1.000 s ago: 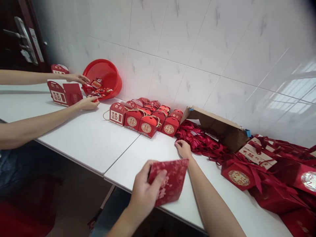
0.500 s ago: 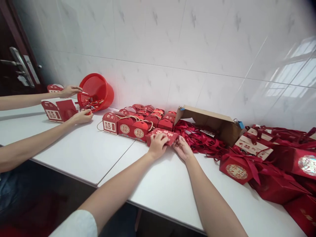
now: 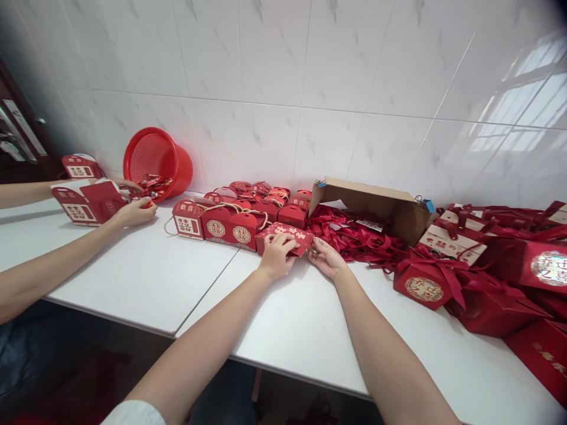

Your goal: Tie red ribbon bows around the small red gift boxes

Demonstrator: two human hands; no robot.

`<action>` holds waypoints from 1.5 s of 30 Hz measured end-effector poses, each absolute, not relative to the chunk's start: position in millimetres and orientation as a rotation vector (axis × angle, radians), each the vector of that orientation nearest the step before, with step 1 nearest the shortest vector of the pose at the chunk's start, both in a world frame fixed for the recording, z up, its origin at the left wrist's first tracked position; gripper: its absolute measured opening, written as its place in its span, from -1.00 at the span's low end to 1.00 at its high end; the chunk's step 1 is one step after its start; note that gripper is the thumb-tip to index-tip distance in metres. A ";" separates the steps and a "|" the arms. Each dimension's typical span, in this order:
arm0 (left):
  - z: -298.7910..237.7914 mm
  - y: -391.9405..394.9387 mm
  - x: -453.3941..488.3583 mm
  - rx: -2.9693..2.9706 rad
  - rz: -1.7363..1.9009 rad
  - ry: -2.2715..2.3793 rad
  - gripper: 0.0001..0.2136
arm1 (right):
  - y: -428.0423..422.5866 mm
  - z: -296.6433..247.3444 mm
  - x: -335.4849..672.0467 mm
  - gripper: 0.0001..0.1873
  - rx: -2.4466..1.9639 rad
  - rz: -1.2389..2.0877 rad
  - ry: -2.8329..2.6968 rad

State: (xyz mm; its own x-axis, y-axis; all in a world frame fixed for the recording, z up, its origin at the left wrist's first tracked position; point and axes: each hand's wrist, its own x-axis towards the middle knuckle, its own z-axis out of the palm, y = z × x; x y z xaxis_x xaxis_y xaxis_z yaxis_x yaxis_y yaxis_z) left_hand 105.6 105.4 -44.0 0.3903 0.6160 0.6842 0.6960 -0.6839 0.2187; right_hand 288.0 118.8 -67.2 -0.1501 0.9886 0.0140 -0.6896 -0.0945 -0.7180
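Note:
A red gift box (image 3: 299,236) with pale lettering is tilted up on the white table in front of me. My left hand (image 3: 277,258) grips it from the near left, its fingers curled over the lettered face. The fingertips of my right hand (image 3: 326,258) pinch the box's right edge. Just left of it stand finished-looking red boxes with round gold emblems (image 3: 229,230). A heap of dark red ribbons (image 3: 363,242) spills from an open cardboard box (image 3: 372,195) to the right of my hands.
At left, a co-worker's hands (image 3: 135,213) reach at a tipped red basket (image 3: 183,168) of small wrapped items, beside an open red box (image 3: 101,200). Red ribboned boxes (image 3: 423,283) crowd the right side. The tiled wall (image 3: 274,71) bounds the table behind.
The co-worker's farther hand has come down toward the small wrapped items by the basket's mouth. My hands stay on the red gift box, which looks turned slightly. The camera view has shifted a little.

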 end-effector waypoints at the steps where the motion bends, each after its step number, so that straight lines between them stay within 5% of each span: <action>1: -43.3 104.8 105.5 -2.532 -1.185 -1.203 -0.81 | 117.4 -66.9 287.2 -0.74 -0.575 1.631 -0.712; 11: -38.9 102.6 101.9 -2.612 -1.185 -1.234 -0.83 | 117.0 -58.8 291.7 -0.74 -0.457 1.526 -0.750; 16: -35.2 94.3 103.3 -2.758 -1.112 -1.190 -0.66 | 111.9 -51.7 293.0 -0.79 -0.370 1.461 -0.782; 24: -29.0 91.3 111.1 -2.949 -1.805 -1.196 -0.82 | 101.0 -49.8 272.8 -0.74 -0.390 1.618 -1.007; 45: -35.2 98.5 105.3 -3.006 -2.008 -1.206 -0.69 | 96.0 -46.2 250.1 -0.60 -0.449 1.603 -1.023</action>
State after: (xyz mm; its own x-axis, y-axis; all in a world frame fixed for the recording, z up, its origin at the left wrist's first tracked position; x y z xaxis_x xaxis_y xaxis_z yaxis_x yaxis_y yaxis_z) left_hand 105.3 98.5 -35.2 0.3257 0.7723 0.5454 0.1186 -0.6057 0.7868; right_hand 250.1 96.0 -46.2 -0.3009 0.9263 0.2270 -0.5961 0.0031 -0.8029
